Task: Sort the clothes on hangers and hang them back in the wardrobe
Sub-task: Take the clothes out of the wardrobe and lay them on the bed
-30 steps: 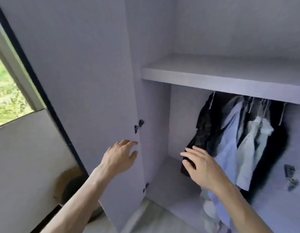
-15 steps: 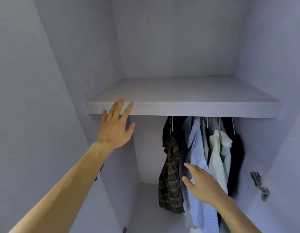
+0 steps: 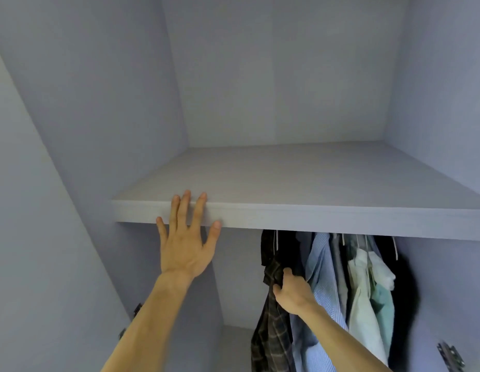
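The one view comes from a wide-angle camera on the person's head, close before the open pale lilac-grey wardrobe [image 3: 287, 76] and facing straight into it. It sits above the flat pale board shelf [image 3: 314, 178], whose top fills the middle. Both bare forearms enter from the bottom edge, the left hand [image 3: 185, 248] and right hand [image 3: 292, 292] stretched out ahead; the hanging dark plaid shirt [image 3: 271, 339] is cut off low right of centre

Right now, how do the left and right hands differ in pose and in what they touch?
The left hand is spread flat with straight fingers; the right hand is curled. The left hand rests against the front edge of the shelf; the right hand grips the dark plaid shirt. The left hand is higher, the right hand below the shelf. Both are bare.
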Demonstrator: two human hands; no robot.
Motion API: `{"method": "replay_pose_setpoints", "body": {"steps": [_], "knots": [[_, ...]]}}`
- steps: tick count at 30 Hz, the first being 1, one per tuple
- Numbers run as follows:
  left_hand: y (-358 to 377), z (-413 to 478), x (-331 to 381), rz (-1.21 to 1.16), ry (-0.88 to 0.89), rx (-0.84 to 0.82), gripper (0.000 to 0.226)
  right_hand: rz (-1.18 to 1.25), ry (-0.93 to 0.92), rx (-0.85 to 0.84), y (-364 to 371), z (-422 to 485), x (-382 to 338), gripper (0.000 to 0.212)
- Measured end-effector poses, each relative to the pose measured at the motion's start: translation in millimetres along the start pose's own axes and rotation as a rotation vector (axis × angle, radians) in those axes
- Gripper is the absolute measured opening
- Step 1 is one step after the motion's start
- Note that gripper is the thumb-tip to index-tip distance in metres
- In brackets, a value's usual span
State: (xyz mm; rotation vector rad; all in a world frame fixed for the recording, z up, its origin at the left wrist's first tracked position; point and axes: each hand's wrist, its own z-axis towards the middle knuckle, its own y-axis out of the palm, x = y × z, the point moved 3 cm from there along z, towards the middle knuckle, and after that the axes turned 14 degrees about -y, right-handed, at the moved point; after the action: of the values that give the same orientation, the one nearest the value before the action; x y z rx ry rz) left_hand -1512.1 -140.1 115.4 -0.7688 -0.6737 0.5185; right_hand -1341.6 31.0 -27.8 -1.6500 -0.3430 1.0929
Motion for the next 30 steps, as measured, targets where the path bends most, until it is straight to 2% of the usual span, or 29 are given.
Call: {"method": "replay_pose_setpoints", "body": {"steps": [2, 4, 10, 15, 19, 25, 28, 30], "knots": [[0.9, 1.9, -2.4, 0.01, 0.012, 0.009, 0.069, 0.056, -0.001, -0.009, 2.5, 6.8, 1.9, 0.034], [0.3, 2.1, -4.1, 0.032, 0.014, 0.014, 0.07, 0.217, 0.015, -0.029, 3.4, 10.7, 3.4, 0.027], [-4.5, -0.7, -0.4, 0.026, -0.003, -0.01, 0.07, 0.821, 0.147, -0.05, -7.4, 15.3, 9.4, 0.049], [-10.5, -0.3, -1.4, 0.048, 0.011, -0.03, 0.071, 1.167, 0.089, -0.032, -30.2, 4.8, 1.5, 0.055], [-13.7, -0.5, -1.5, 0.043, 0.01, -0.071, 0.071, 1.25, 0.011, -0.041, -39.5, -13.2, -16.3, 0.052], [-28.8, -9.6, 1.3, -0.021, -0.003, -0.205, 0.075, 1.084, -0.066, -0.118, -36.0, -48.3, -39.5, 0.054], [-28.6, -38.6, -6.0, -0.261, -0.113, -0.322, 0.073, 1.017, -0.097, -0.194, -9.2, -82.2, -56.3, 0.057], [-15.5, -73.7, -18.1, -0.456, -0.299, -0.49, 0.065, 1.034, -0.1, -0.24, 14.9, -109.0, -70.6, 0.058]]}}
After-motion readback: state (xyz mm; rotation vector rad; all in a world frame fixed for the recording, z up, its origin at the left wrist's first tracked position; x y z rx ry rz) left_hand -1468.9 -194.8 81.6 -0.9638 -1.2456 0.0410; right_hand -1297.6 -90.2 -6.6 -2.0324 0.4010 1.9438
